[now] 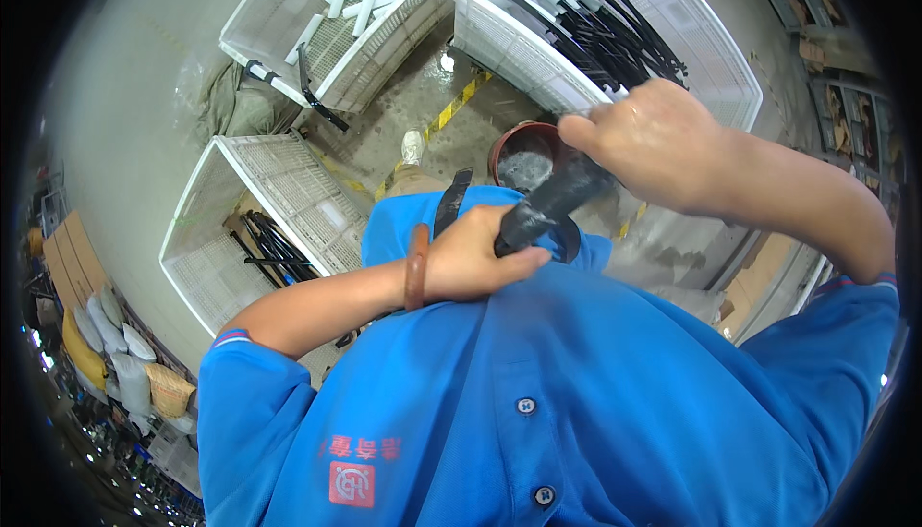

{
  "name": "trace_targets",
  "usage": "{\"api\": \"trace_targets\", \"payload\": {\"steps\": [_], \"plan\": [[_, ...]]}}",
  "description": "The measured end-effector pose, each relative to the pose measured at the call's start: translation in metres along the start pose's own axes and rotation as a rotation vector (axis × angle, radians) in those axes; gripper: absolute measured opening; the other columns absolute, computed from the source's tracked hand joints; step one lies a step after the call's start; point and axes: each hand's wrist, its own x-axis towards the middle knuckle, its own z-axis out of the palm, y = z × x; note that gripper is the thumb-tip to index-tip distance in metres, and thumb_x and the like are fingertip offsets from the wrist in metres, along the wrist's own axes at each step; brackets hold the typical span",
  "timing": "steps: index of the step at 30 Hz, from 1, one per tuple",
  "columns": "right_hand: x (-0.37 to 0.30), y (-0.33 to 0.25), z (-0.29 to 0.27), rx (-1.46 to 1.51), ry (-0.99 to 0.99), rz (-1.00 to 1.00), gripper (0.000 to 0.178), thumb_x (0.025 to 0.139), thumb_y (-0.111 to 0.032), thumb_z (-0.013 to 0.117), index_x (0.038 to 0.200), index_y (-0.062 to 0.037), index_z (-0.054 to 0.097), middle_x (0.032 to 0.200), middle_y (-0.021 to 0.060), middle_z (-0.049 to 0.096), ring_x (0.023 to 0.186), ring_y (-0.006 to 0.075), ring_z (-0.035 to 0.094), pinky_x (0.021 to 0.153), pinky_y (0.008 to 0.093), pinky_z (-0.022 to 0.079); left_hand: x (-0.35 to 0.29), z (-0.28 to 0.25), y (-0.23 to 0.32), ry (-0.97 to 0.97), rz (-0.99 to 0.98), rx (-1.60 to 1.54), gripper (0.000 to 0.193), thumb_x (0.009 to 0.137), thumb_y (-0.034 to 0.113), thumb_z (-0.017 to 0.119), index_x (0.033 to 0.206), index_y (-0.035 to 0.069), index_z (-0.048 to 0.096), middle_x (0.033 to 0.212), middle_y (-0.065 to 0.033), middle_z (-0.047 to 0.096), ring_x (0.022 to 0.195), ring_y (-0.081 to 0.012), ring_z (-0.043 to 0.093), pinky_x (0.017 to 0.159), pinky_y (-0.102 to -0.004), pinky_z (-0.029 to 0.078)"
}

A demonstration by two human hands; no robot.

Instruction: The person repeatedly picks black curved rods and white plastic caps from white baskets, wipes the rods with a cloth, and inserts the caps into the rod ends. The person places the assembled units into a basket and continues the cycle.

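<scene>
In front of my belly, my left hand point(473, 256) is closed round the near end of a thick black tube point(557, 203), with a brown bangle on that wrist. The tube looks like a soft handle sleeve and has a wet shine. Up and to the right, my right hand point(663, 143) is a fist at the tube's far end. Its fingers are partly blurred, and their inner side is hidden. Just beyond the tube stands a reddish bucket point(496, 157) with cloudy, foamy liquid in it.
A white crate point(384, 71) at the far left holds white tubes; a bent black rod point(309, 90) hangs over its edge. Another white crate point(509, 47) holds black rods with white sleeves. Black rods lie in a third crate point(288, 177). Yellow-black tape point(456, 107) marks the floor.
</scene>
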Motion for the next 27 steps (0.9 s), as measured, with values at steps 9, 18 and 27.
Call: {"api": "trace_targets", "payload": {"steps": [9,18,27], "plan": [[0.032,-0.002,0.021,-0.18,0.273,-0.249,0.031,0.065,-0.023,0.076,0.082,-0.0036,0.059,0.071,0.0104,0.064,0.071,0.0255,0.069,0.06,0.0369,0.052,0.005,-0.014,-0.011,0.099,-0.046,-0.081,0.023,0.075,0.012,0.076,0.079,0.004,0.056,0.073,0.0015,0.055,0.069,-0.0057,0.05,0.062,-0.0245,0.043],[0.101,-0.006,0.03,0.232,-0.355,-0.384,0.023,0.07,-0.025,0.072,0.075,-0.0038,0.064,0.068,0.0129,0.064,0.067,0.0359,0.064,0.063,0.0467,0.049,-0.001,-0.014,-0.032,0.194,-0.12,-0.091,0.021,0.075,0.011,0.076,0.086,0.002,0.06,0.078,-0.0017,0.06,0.072,-0.0081,0.056,0.066,-0.0254,0.048],[0.16,0.01,0.013,-0.117,0.433,-0.55,0.013,0.076,-0.015,0.064,0.083,-0.0066,0.057,0.075,0.011,0.063,0.078,0.0283,0.067,0.064,0.0398,0.051,-0.033,-0.097,-0.043,0.214,-0.128,-0.418,0.024,0.08,0.006,0.074,0.092,0.005,0.053,0.062,0.0013,0.053,0.044,-0.005,0.046,0.041,-0.0212,0.032]]}}
